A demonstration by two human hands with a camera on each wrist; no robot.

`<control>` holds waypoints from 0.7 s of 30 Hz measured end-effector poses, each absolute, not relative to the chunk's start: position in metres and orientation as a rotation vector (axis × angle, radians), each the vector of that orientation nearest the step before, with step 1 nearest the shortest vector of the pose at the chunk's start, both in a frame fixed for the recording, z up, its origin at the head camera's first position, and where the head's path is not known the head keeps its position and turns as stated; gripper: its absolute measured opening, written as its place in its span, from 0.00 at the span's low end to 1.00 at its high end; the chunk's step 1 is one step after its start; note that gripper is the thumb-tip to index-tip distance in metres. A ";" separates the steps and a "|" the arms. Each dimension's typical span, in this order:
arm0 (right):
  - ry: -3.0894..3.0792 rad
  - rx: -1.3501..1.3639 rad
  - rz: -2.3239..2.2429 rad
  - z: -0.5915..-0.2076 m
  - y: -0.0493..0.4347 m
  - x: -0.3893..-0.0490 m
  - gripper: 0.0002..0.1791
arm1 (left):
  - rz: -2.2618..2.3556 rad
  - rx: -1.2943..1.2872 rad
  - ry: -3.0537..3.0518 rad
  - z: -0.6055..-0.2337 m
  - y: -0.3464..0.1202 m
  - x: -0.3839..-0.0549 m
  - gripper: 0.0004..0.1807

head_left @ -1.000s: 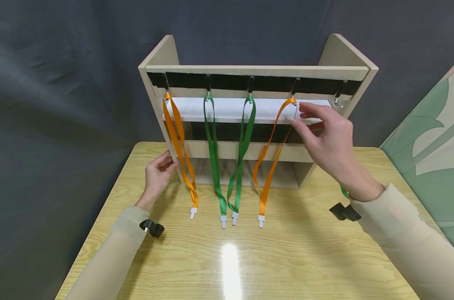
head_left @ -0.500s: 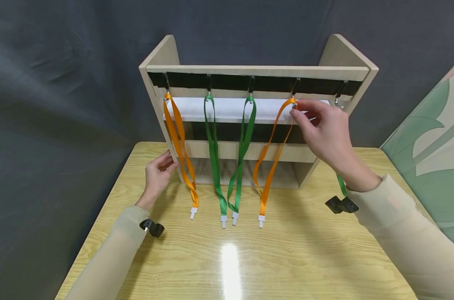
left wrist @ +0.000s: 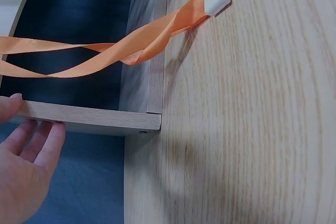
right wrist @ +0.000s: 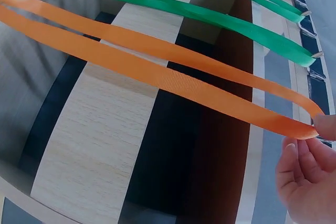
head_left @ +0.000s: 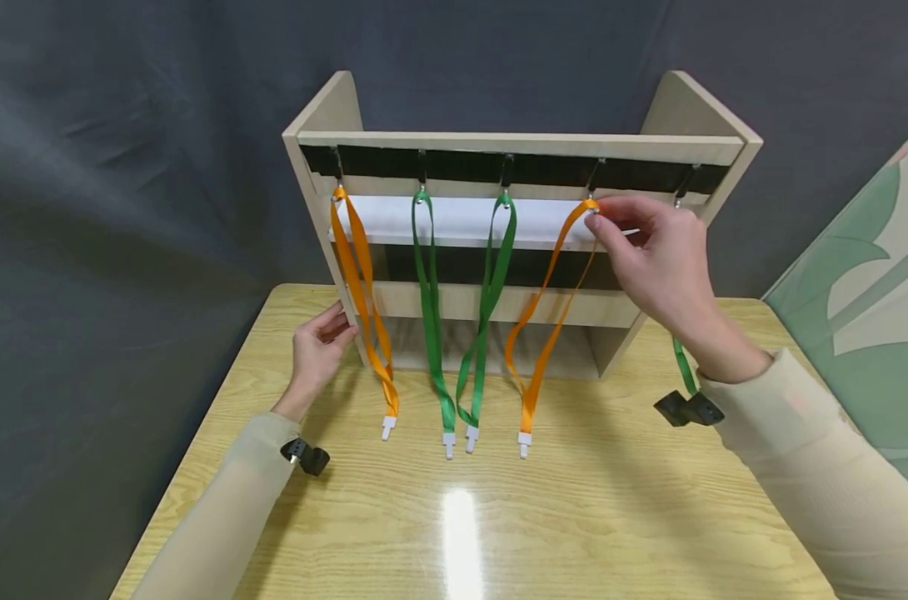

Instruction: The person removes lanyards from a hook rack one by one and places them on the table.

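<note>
My right hand [head_left: 660, 262] pinches the orange lanyard [head_left: 541, 358] near its top, at the fourth hook from the left. In the right wrist view the thumb and fingers close on the strap [right wrist: 210, 95] close to the row of hooks. My left hand [head_left: 317, 358] grips the left side panel of the wooden shelf [head_left: 514, 148]. The left wrist view has the thumb on one face of that panel [left wrist: 94, 116] and the fingers on the other. Another orange lanyard [head_left: 364, 275] hangs at the far left. Two green lanyards, one left [head_left: 431, 325] and one right [head_left: 491, 292], hang between.
The shelf stands on a wood-grain table [head_left: 394, 517] before a dark curtain [head_left: 499, 58]. A green strap [head_left: 683, 367] shows beside my right wrist; its upper end is hidden. My right hand partly covers the fifth hook. White clips [head_left: 525, 444] end the lanyards.
My right hand has moved slightly up to the top of the orange lanyard and its fingers have closed on it. The shelf sits a little farther right in view. The left hand keeps its grip.
</note>
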State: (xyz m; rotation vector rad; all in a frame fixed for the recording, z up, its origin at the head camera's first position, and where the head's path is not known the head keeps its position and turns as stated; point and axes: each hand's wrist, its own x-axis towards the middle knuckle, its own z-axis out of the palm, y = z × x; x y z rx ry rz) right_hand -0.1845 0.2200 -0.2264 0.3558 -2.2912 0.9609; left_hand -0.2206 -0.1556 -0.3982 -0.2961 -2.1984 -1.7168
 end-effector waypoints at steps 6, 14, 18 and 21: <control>-2.294 0.374 0.959 -0.223 0.221 -0.181 0.13 | -1.715 -0.287 -2.204 -0.399 -0.156 -0.221 0.24; -2.324 0.353 0.956 -0.215 0.222 -0.170 0.13 | -1.729 -0.283 -2.198 -0.399 -0.156 -0.221 0.25; -2.339 0.343 0.992 -0.209 0.223 -0.163 0.12 | -1.729 -0.287 -2.200 -0.399 -0.156 -0.221 0.25; -2.332 0.352 1.025 -0.205 0.225 -0.160 0.11 | -1.730 -0.283 -2.200 -0.399 -0.156 -0.221 0.25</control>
